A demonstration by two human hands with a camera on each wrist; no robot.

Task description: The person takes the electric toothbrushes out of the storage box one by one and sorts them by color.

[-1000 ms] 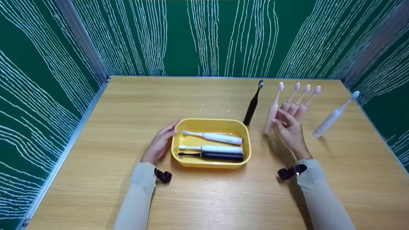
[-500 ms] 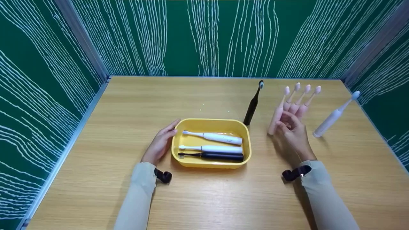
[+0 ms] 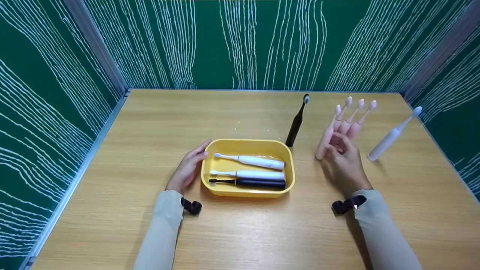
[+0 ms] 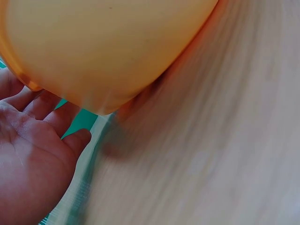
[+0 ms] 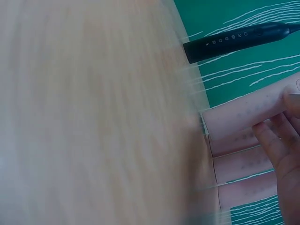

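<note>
One yellow tray point(image 3: 247, 194) sits at the centre of the frame, with three brushes lying in it, heads to the left: two white toothbrushes point(image 3: 261, 162) and, below them, one black toothbrush point(image 3: 260, 183). Six more are outside: one dark toothbrush point(image 3: 295, 129) standing just beyond the tray's upper right corner, one pale toothbrush point(image 3: 385, 144) standing at the far right, and four pink ones at the right of the frame. Of these four, three pink toothbrushes point(image 3: 344, 127) stand close together in a row, and one pink toothbrush point(image 3: 324, 144) is pinched between the thumb and fingers of the right hand point(image 3: 345, 163), slightly tilted, just in front of the row; whether its base touches down is hard to tell. The left hand point(image 3: 187, 167) has loose, extended fingers resting against the tray's left end, clasping nothing. Everything is on one wooden table point(image 3: 112, 187) with light grain and a few white specks point(image 3: 268, 130) above the tray. Three green walls point(image 3: 210, 45) with wavy white lines enclose it, joined by two grey posts point(image 3: 98, 45) at the upper left and upper right
</note>
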